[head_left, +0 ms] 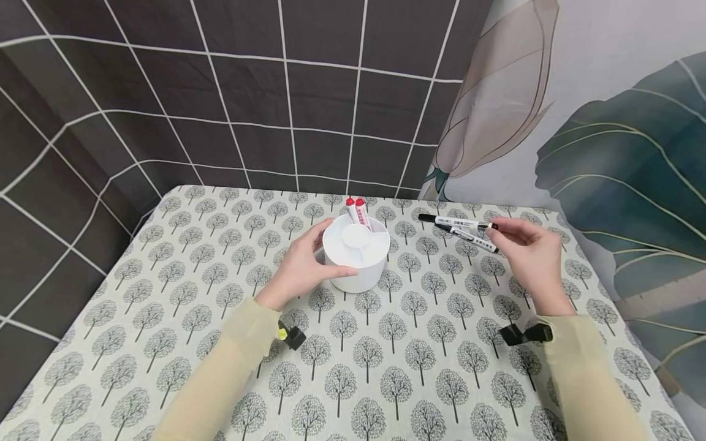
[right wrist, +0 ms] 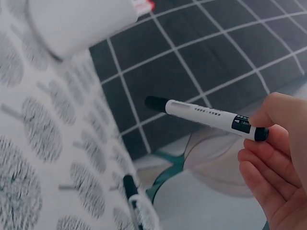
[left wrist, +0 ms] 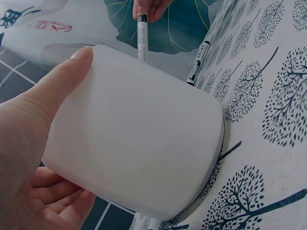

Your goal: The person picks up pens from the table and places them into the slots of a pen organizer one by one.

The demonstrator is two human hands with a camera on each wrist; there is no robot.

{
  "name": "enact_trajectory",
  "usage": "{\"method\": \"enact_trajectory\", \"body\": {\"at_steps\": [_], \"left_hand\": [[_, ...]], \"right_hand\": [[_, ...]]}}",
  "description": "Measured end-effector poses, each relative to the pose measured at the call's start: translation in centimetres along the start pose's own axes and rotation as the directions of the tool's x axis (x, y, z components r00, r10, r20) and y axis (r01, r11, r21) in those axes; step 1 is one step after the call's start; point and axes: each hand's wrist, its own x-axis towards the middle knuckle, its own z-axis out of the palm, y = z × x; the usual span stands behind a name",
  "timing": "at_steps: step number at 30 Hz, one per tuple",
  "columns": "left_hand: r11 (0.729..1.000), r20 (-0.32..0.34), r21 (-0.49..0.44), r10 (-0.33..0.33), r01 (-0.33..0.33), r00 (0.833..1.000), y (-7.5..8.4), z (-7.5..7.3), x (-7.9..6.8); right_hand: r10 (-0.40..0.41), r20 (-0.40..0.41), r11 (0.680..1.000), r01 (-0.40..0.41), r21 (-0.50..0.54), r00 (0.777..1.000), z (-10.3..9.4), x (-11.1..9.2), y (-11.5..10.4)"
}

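A round white pen holder (head_left: 358, 278) with compartments stands on the table, and two red-capped markers (head_left: 361, 213) lean in a rear compartment. My left hand (head_left: 303, 263) grips the holder from its left, thumb across the front and fingers behind; the left wrist view shows its smooth wall (left wrist: 139, 129) up close. To the right, my right hand (head_left: 526, 254) pinches a black-capped white marker (right wrist: 206, 115) by its rear end, cap pointing left, above the table. A second black-capped marker (head_left: 469, 239) lies on the cloth just below it.
A pale cloth (head_left: 342, 380) printed with dark trees covers the table. Behind the table hangs a dark fabric (head_left: 237, 92) with a white grid; at right is a curtain (head_left: 595, 92) with large leaf and flower prints.
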Motion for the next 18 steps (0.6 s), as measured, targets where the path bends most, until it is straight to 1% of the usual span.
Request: {"method": "enact_trajectory", "body": {"at_steps": [3,6,8,11,12,14,18], "left_hand": [[1.000,0.001,0.006,0.002,-0.002,1.000,0.0,0.0,0.0],[1.000,0.000,0.010,0.003,-0.003,1.000,-0.1,0.0,0.0],[1.000,-0.001,0.007,0.003,-0.003,1.000,-0.1,0.1,0.0],[1.000,-0.003,0.003,0.008,-0.008,1.000,-0.2,0.1,0.1],[1.000,-0.002,0.000,0.010,-0.010,1.000,-0.2,0.1,0.1],[1.000,-0.002,-0.002,0.014,-0.014,1.000,-0.2,0.1,0.1],[1.000,-0.001,0.000,0.008,-0.008,1.000,-0.2,0.0,0.1]], "right_hand": [[-0.030,-0.028,0.998,0.031,0.049,0.999,0.3,-0.1,-1.0],[-0.083,-0.058,0.989,0.090,0.120,0.995,0.7,-0.1,-1.9],[-0.117,-0.068,0.971,0.128,0.200,0.991,0.9,-0.1,-2.5],[-0.156,-0.080,0.935,0.173,0.311,0.985,1.1,-0.1,-3.5],[-0.167,-0.084,0.924,0.186,0.333,0.982,1.2,-0.1,-3.9],[-0.184,-0.095,0.913,0.206,0.352,0.978,1.3,-0.2,-4.6],[-0.223,-0.118,0.902,0.251,0.351,0.968,1.6,-0.2,-5.9]]}}
